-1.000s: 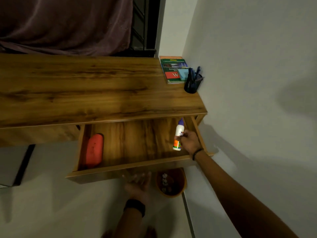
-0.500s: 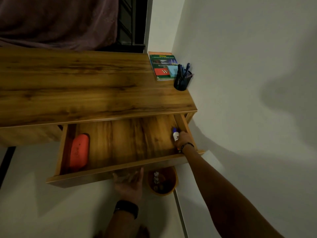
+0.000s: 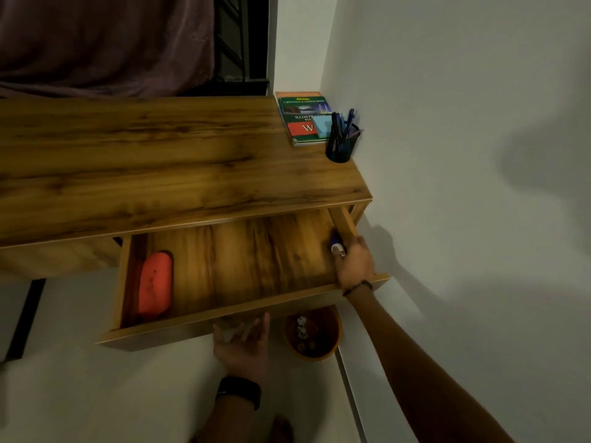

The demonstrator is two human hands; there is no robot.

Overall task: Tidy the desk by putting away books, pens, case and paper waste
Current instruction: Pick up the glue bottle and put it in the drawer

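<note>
Your right hand (image 3: 353, 263) was closed around a small white bottle (image 3: 336, 247) at the right end of the open drawer (image 3: 243, 263). Your left hand (image 3: 244, 342) hung open-fingered under the drawer front; whether it held anything, I cannot tell. The orange case (image 3: 155, 284) lay in the drawer, the books (image 3: 302, 119) and pens (image 3: 341, 135) sat on the surface (image 3: 144, 161), paper waste apparently in the bin (image 3: 311, 334). Closing the drawer seemed left.

A stack of books topped by a green-and-red cover (image 3: 303, 119) and a dark round pen holder (image 3: 341, 148) are carried at the far right corner of the brown wood-grain counter (image 3: 144, 161); its pulled-out wooden drawer (image 3: 243, 266) holds an orange oval case (image 3: 155, 284).
</note>
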